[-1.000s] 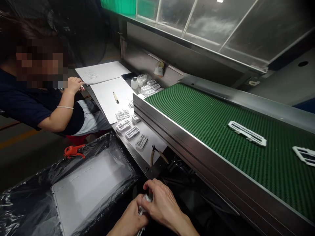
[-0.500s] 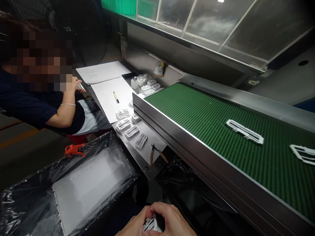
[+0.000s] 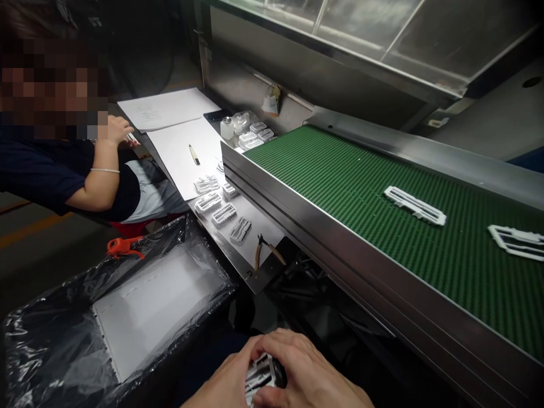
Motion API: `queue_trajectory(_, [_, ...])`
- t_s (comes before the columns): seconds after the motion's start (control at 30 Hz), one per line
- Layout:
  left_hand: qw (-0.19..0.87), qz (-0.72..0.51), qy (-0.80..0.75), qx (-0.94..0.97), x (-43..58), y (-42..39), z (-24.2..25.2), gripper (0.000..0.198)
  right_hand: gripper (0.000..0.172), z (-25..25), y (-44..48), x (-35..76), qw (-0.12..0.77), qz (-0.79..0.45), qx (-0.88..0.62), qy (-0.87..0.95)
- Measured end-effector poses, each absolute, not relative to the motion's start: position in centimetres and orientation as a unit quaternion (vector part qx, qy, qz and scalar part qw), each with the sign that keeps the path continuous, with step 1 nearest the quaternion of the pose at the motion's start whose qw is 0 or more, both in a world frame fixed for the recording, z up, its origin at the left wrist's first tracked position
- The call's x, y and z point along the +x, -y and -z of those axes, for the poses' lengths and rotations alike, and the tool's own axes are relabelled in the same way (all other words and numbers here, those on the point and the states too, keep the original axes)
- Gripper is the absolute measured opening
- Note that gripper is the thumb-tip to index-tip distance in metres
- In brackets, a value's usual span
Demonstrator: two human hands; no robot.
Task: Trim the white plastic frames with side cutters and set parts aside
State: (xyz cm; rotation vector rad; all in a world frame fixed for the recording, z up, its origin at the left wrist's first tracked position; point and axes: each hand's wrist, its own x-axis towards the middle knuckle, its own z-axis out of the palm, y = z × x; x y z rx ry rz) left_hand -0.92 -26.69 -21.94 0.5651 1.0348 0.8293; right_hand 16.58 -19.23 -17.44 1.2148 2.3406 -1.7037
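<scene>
At the bottom of the view, my left hand (image 3: 227, 377) and my right hand (image 3: 304, 362) are both closed around white slotted plastic frames (image 3: 260, 375), seemingly a small stack. My fingers hide most of it, so I cannot tell how many pieces there are. Similar white plastic frames (image 3: 224, 213) lie in several groups on the steel table (image 3: 216, 232) ahead of me. On the green conveyor belt (image 3: 340, 192) to the right rest a white slotted frame (image 3: 415, 205) and another frame (image 3: 516, 242) cut off by the view's edge.
Side cutters (image 3: 267, 249) lie near the table's corner. A bin lined with black plastic (image 3: 51, 340) stands at left, holding a white sheet (image 3: 157, 306), with an orange clamp (image 3: 123, 247) on its rim. A seated co-worker (image 3: 102, 187) handles a white part beside white paper with a knife (image 3: 194, 154).
My hands have risen slightly, and more of the white frames shows between them. The camera view has shifted a little, so the table and belt appear higher and farther left.
</scene>
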Motion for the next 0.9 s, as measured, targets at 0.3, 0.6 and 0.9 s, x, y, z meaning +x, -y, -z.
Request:
queue_trajectory(0.3, [0.709,-0.283,-0.525,0.376,0.3,28.4,25.1,0.112,0.044,17.9,19.9,16.9,-0.077,0.558,0.342,-0.752])
queue_trajectory(0.6, [0.742,-0.37,-0.465,0.313,1.0,28.8,25.6,0.091,0.036,20.8,22.1,17.3,-0.355,0.475,0.414,-0.691])
queue_trajectory(0.9, [0.807,-0.435,-0.398,-0.018,-0.4,29.0,26.4,0.036,0.041,18.8,17.6,17.3,-0.121,0.681,0.541,-0.478])
